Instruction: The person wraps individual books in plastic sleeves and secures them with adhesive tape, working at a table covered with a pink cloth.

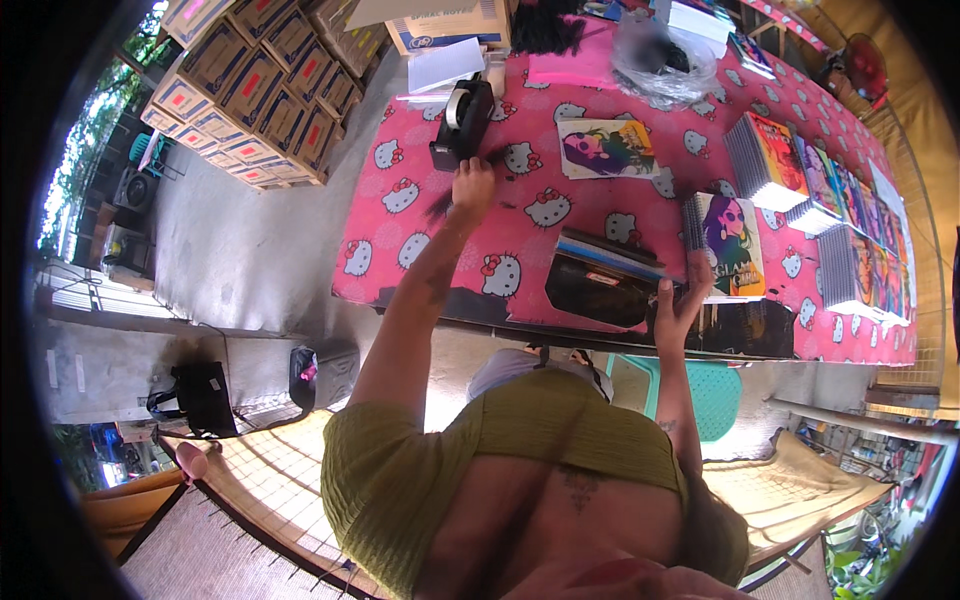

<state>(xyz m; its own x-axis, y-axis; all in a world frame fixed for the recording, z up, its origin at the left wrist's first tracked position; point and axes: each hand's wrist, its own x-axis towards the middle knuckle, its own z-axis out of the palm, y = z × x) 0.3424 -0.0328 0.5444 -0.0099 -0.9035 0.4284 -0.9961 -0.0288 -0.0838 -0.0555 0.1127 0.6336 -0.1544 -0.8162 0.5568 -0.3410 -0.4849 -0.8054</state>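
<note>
My left hand (474,190) is at the near end of a black tape dispenser (463,120) with a roll of clear tape. Its fingers are curled, and black hair-like strands (440,206) stick out beside it; what is inside the fingers is hidden. At the front edge of the table, my right hand (684,300) has its thumb apart from its stretched fingers. It lies between a black open-topped holder (600,290) with thin notebooks in it and a stack of spiral notebooks (735,240), its fingertips against the stack's near left side.
A single illustrated notebook (607,148) lies mid-table on the pink patterned cloth (530,245). More notebook stacks (770,160) stand to the right. At the back are a clear plastic bag (665,70), black fluffy material (545,28) and a carton (450,28). Stacked cartons (250,90) stand left; a green chair (715,400) is below.
</note>
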